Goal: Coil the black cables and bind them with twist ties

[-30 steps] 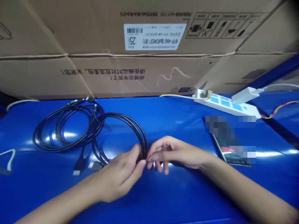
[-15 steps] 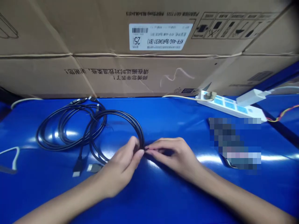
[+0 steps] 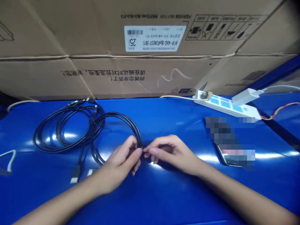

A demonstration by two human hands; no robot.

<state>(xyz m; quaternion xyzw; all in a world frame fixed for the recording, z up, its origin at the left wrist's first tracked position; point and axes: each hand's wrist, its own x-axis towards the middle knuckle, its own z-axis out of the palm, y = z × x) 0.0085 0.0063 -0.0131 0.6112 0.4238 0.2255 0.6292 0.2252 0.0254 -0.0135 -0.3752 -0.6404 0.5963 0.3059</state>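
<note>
black cable loop [image 3: 122,116] lies on a blue tabletop [image 3: 178,125], its near side running into the pinched thumb and fingers of the left hand [image 3: 120,162]. right hand [image 3: 170,153] sits just beside it, fingertips almost meeting the left's; whether they hold the cable, i cannot tell. a larger coil of black cables [image 3: 34,139] rests further left, a cable plug [image 3: 75,173] lying loose below. a white power strip [image 3: 225,104] stands right, against a cardboard box [image 3: 93,37].

Left hand [image 3: 119,164], right hand [image 3: 171,153] meet at black cable coil [image 3: 117,117], apparently pinching it; blue tabletop [image 3: 168,120] beneath, power strip [image 3: 225,106] off right.
</note>
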